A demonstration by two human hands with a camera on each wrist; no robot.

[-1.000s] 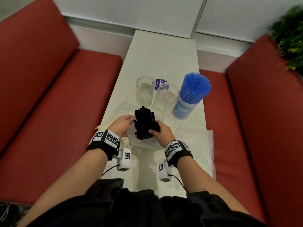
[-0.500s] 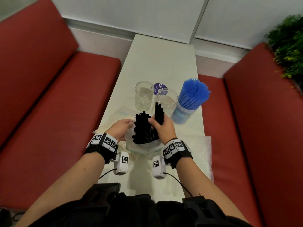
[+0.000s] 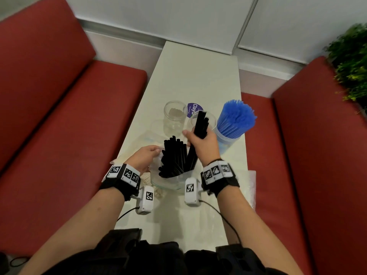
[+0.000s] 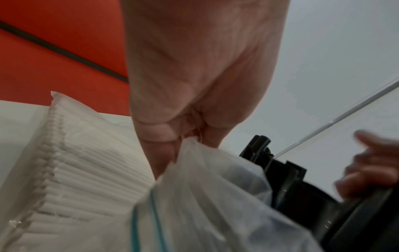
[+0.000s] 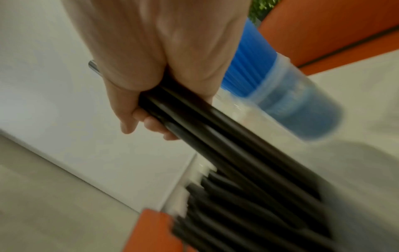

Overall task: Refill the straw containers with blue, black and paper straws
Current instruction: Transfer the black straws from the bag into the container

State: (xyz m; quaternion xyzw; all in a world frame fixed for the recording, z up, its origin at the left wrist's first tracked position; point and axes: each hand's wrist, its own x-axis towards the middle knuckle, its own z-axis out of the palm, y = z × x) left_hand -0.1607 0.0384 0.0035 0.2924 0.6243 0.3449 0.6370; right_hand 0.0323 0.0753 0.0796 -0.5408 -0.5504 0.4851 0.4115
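Right hand (image 3: 202, 144) is wrapped around a bunch of black plastic straws (image 3: 201, 124), fingers curled tight about the middle of the bundle, which stands nearly upright just in front of an empty clear plastic cup (image 3: 211, 121). From the right wrist view, that hand (image 5: 155, 71) grips the straws (image 5: 215, 136) so they run down and away from the palm. Left hand (image 3: 144, 157) pinches the rim of a clear plastic zip bag (image 3: 168, 181) between thumb and curled fingers; up close, the fingers (image 4: 157, 133) close on the bag's edge (image 4: 194, 179). More loose black straws (image 3: 174, 155) stand fanned inside that bag, directly between the two hands and just below the lifted bunch.

On the white desk (image 3: 198, 76), a second clear cup (image 3: 174, 118) sits left of the first, with a round purple label (image 3: 193, 110) behind them. A clear container packed with blue straws (image 3: 234, 120) stands just right of the raised hand. A sealed packet of white paper straws (image 4: 86, 162) lies on the desk beside the left hand. Red upholstered benches (image 3: 59, 116) flank the desk on both sides.
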